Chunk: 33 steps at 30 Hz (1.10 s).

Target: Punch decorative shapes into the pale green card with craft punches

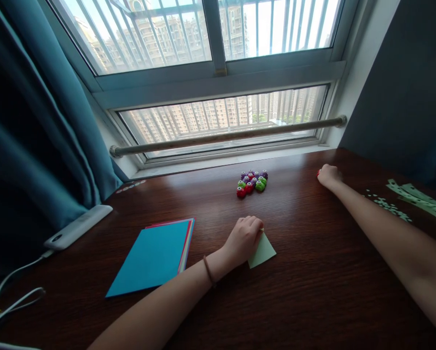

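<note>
My left hand (244, 238), with a brown band at the wrist, has its fingers curled over a pale green piece of paper (263, 252) on the dark wooden table. Part of that paper is covered by the hand. Far to the right, near the table's back edge, my right hand (329, 176) is closed. A small bit of red (317, 173) shows at its left side, but the hand hides the rest of it. Between and beyond the hands lies a cluster of small red, green and purple pieces (252, 183) with round white spots.
Left of my left hand lies a stack of coloured paper (150, 257), blue on top. A white power strip (78, 227) with cables rests by the blue curtain (57, 121). At right are pale green paper strips (418, 198) and scattered green bits (389, 206). A rail (232, 137) crosses the window.
</note>
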Motion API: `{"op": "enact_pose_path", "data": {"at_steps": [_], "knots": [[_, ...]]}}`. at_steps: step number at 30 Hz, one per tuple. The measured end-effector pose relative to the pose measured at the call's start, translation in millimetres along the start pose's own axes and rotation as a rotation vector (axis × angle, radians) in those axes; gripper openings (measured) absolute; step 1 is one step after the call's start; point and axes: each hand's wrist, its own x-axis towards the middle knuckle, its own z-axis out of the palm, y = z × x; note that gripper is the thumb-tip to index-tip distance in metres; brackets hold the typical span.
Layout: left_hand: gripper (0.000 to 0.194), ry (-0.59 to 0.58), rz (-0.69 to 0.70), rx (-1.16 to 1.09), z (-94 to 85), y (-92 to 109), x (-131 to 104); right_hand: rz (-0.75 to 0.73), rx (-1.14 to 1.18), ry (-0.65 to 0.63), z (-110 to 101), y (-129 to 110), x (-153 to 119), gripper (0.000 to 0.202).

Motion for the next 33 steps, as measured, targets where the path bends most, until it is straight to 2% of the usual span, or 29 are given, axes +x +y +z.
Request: {"op": "enact_pose_path", "data": {"at_steps": [4,7,12,14,17,21,26,29,33], "knots": [[0.009,-0.005,0.051,0.002,0.5,0.2,-0.2,-0.041,-0.003,0.081,-3.6,-11.5,-9.8,0.035],[0.01,-0.001,0.08,-0.005,0.7,0.1,-0.2,-0.226,0.009,0.174,-0.3,-41.8,-32.7,0.04],[0.01,0.014,0.085,-0.043,1.1,-0.9,-0.2,-0.676,0.077,0.071,24.9,-109.5,-86.1,0.023],[0.009,0.023,0.073,-0.067,1.2,-1.1,-0.3,-0.737,0.102,0.065,35.0,-128.9,-103.6,0.024],[0.009,0.038,0.043,-0.105,1.4,-0.9,-0.5,-0.734,0.137,0.087,43.1,-143.5,-118.9,0.028],[0.008,0.05,0.014,-0.154,2.2,-0.6,-1.0,-0.732,0.197,0.072,44.5,-144.8,-123.6,0.029],[0.007,0.062,-0.022,-0.21,3.4,-2.1,-1.2,-0.722,0.32,-0.014,39.4,-135.5,-125.8,0.024],[0.006,0.069,-0.046,-0.238,4.4,-3.6,-1.2,-0.755,0.434,-0.107,31.9,-120.3,-138.8,0.019],[0.006,0.068,-0.061,-0.277,5.6,-5.2,-1.3,-0.835,0.586,-0.261,19.2,-86.4,-174.8,0.019]]}}
